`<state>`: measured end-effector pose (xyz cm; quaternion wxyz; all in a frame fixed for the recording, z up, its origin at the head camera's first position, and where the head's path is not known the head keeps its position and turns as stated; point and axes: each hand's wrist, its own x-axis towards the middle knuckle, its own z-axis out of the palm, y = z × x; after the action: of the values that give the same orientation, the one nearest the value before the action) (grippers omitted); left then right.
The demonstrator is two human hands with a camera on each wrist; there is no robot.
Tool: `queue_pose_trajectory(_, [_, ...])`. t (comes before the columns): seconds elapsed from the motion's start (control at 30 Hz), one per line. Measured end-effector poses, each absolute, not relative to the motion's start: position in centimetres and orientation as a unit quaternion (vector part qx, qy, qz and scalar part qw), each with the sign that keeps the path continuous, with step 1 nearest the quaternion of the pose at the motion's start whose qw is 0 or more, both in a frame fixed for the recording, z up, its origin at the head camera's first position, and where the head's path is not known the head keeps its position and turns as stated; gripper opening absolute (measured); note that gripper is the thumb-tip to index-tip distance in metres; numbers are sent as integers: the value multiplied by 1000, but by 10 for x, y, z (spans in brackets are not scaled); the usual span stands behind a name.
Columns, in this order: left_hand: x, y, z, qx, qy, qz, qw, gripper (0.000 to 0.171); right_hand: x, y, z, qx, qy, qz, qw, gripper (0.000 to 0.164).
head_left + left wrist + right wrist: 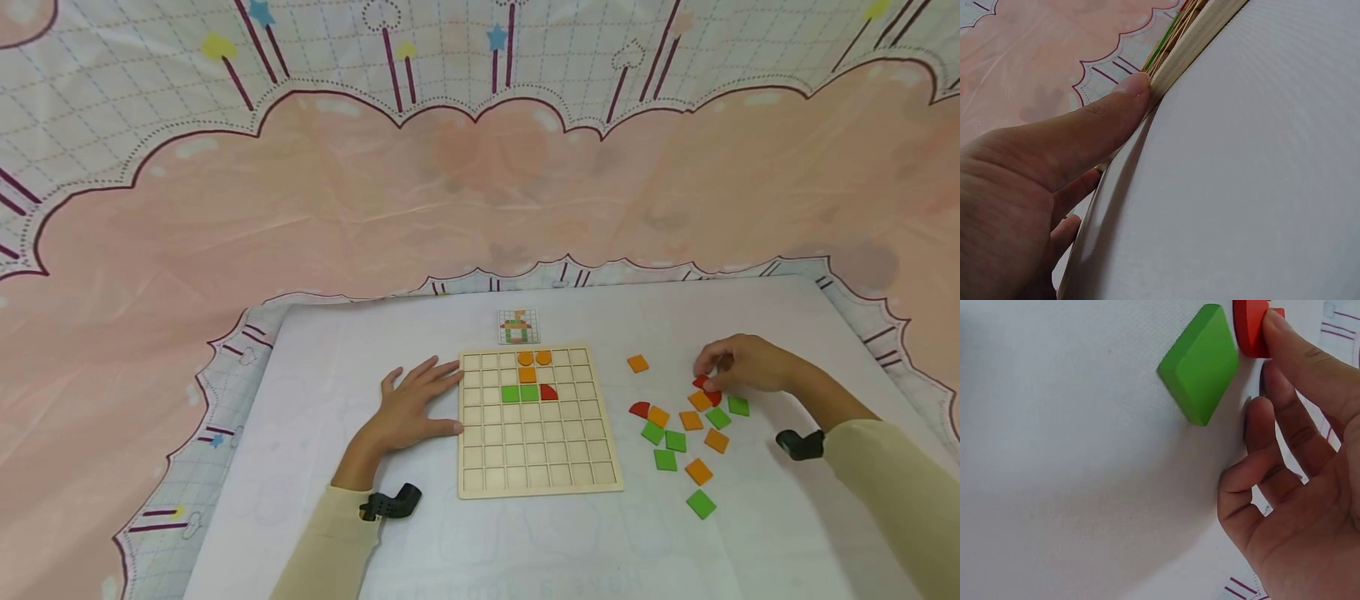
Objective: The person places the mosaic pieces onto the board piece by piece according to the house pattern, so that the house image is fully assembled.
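Note:
A wooden grid board (536,450) lies on the white-covered table. Along its left edge my left hand (412,408) is spread, with the thumb (1129,94) touching the wooden rim. On the board sit two orange round pieces (543,357), an orange square (527,375), two green squares (520,393) and a red quarter-circle (549,392). My right hand (742,364) is over the loose pieces at the right, its thumb and curled fingers pinching a red curved piece (1250,328). Another bit of red shows behind the thumb. Close by lies a green square (1200,365).
A small picture card (518,327) lies behind the board. Right of the board several orange squares (699,472) and green squares (701,504) are scattered, with a red curved piece (640,409) among them. A lone orange square (637,363) lies farther back.

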<state>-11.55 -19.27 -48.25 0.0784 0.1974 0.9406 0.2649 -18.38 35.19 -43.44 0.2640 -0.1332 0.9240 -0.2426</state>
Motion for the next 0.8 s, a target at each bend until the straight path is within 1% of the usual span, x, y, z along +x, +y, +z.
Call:
queue_pose_trajectory(0.13, [-116,-193,-483,198,941,263,78,86,-185,352,-436,-143,923,-241,265,14])
queue_pose_trajectory(0.33, [-117,-193,-484,199,941,262,75,87,-189,348,-438,-142,920,-239,275,20])
queue_pose_trajectory(0.43, [-117,-193,-484,199,941,264,76,87,-192,344,-438,-141,916,-254,278,20])
queue_pose_trajectory(0.6, [-117,-192,-484,197,941,264,79,87,-196,326,-436,-138,905,-298,269,20])
queue_pose_trajectory(0.73, [-117,-192,-484,196,941,264,79,87,-200,305,-434,-159,900,-318,252,24])
queue_pose_trajectory(0.8, [-117,-192,-484,195,941,264,79,87,-202,293,-433,-170,892,-335,253,26])
